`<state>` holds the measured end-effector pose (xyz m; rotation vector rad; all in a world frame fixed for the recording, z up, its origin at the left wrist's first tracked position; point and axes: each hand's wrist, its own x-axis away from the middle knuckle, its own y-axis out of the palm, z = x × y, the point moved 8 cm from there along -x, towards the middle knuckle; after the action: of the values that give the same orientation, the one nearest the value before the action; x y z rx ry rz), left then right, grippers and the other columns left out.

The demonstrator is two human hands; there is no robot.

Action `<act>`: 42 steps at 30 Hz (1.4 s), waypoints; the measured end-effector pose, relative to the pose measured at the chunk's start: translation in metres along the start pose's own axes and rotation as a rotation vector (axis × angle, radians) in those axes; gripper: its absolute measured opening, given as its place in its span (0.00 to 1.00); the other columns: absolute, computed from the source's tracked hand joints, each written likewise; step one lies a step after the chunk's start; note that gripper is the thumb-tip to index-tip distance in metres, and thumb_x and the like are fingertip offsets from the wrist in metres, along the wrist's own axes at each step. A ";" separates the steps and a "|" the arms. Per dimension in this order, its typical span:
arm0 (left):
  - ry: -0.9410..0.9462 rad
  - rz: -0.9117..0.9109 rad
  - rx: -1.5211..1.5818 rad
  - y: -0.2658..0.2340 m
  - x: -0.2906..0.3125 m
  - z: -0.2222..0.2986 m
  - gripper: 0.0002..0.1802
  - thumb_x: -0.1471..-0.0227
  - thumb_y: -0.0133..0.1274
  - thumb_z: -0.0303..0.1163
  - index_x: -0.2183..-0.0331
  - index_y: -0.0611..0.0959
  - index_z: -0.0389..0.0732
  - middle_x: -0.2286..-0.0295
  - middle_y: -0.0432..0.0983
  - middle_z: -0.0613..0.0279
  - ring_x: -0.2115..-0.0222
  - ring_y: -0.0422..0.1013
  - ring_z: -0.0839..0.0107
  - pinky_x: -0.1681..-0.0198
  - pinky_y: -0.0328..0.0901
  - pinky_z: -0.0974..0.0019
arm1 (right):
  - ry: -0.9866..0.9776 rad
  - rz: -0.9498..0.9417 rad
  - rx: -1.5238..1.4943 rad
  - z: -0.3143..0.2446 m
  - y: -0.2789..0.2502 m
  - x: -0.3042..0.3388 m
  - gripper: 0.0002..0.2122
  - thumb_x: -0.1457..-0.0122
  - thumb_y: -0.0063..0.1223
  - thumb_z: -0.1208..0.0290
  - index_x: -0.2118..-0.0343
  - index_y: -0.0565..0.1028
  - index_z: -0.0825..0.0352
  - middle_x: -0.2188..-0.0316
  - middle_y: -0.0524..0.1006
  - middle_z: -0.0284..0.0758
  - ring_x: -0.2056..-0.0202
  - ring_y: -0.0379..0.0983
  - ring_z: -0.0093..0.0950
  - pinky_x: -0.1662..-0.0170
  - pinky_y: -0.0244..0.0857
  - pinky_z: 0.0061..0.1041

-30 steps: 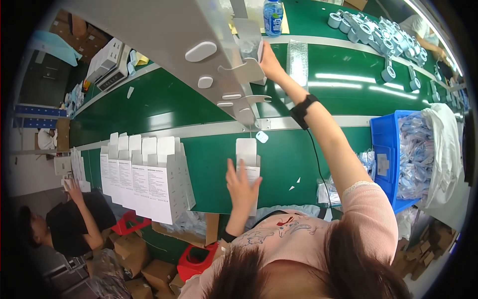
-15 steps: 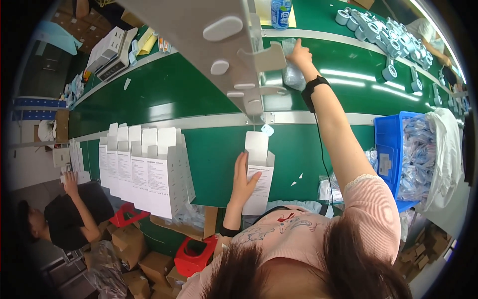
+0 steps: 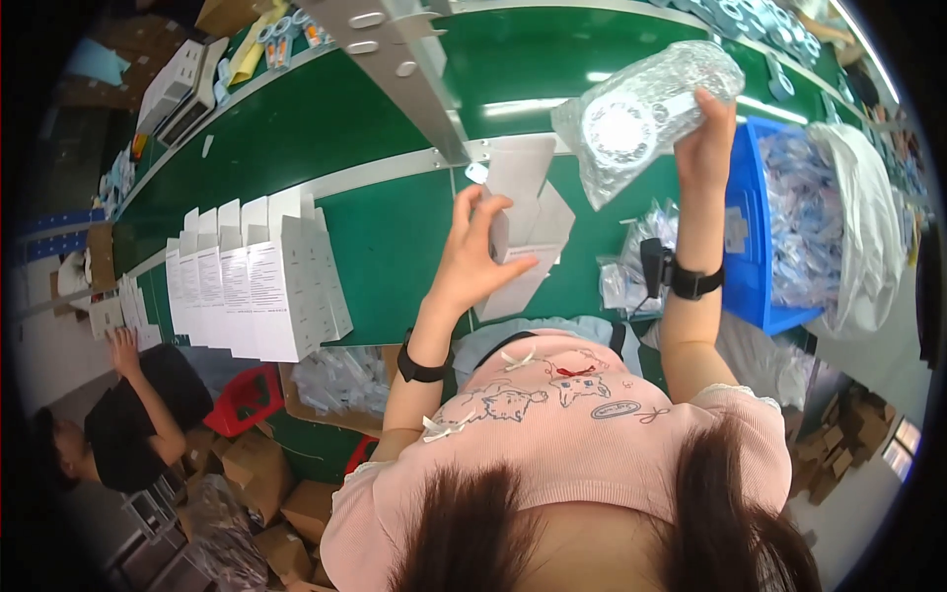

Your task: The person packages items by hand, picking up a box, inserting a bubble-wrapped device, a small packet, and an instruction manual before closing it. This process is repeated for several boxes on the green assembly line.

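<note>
My right hand (image 3: 706, 153) grips a clear bubble-wrap bag (image 3: 681, 84), raised above the green table right of centre. Through the plastic shows a pale device with a round head (image 3: 619, 131); glare hides its details. An upright white carton (image 3: 538, 222) stands in front of me with its top flaps up. My left hand (image 3: 464, 259) holds this carton from the left, thumb across its front and fingers by the upper left edge. The bag is above and to the right of the carton, apart from it. A small white tag-like piece (image 3: 476, 173) lies just behind my left fingertips.
Several open white cartons (image 3: 242, 296) stand in a row at left. A blue bin (image 3: 748, 232) of clear packets is at right, with loose packets (image 3: 626, 278) beside it. A metal post (image 3: 409, 99) rises behind the carton. Pale blue devices (image 3: 755, 20) lie far right. A co-worker (image 3: 138, 414) sits at left.
My right hand has brought the bubble-wrap bag from the far green surface back toward me and lifted it. My left hand has moved up the carton, which now leans or is turned slightly.
</note>
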<state>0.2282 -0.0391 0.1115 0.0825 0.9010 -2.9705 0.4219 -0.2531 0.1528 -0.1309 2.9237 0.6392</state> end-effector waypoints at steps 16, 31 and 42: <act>0.332 0.407 0.121 0.023 0.008 0.016 0.39 0.75 0.68 0.30 0.63 0.58 0.42 0.53 0.55 0.44 0.54 0.60 0.52 0.55 0.59 0.59 | -0.687 -0.493 1.069 -0.049 0.065 0.119 0.21 0.56 0.57 0.71 0.57 0.69 0.65 0.62 0.69 0.37 0.62 0.67 0.35 0.57 0.61 0.28; 0.330 0.400 0.237 0.022 0.025 -0.008 0.39 0.70 0.67 0.31 0.55 0.63 0.42 0.52 0.51 0.49 0.56 0.60 0.59 0.54 0.58 0.62 | 0.444 -0.329 1.479 0.058 -0.178 0.145 0.12 0.59 0.58 0.76 0.68 0.73 0.69 0.69 0.73 0.43 0.69 0.71 0.33 0.67 0.63 0.25; -0.073 0.501 0.011 -0.014 0.014 0.002 0.09 0.68 0.60 0.23 0.84 0.74 0.33 0.79 0.68 0.65 0.80 0.62 0.76 0.78 0.56 0.75 | -0.274 -0.307 0.450 -0.053 0.008 0.127 0.13 0.62 0.55 0.86 0.70 0.70 0.67 0.65 0.70 0.38 0.64 0.69 0.27 0.64 0.65 0.25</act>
<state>0.2135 -0.0288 0.1197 0.1706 0.7247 -2.4969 0.2889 -0.2750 0.1832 -0.3926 2.6220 -0.0482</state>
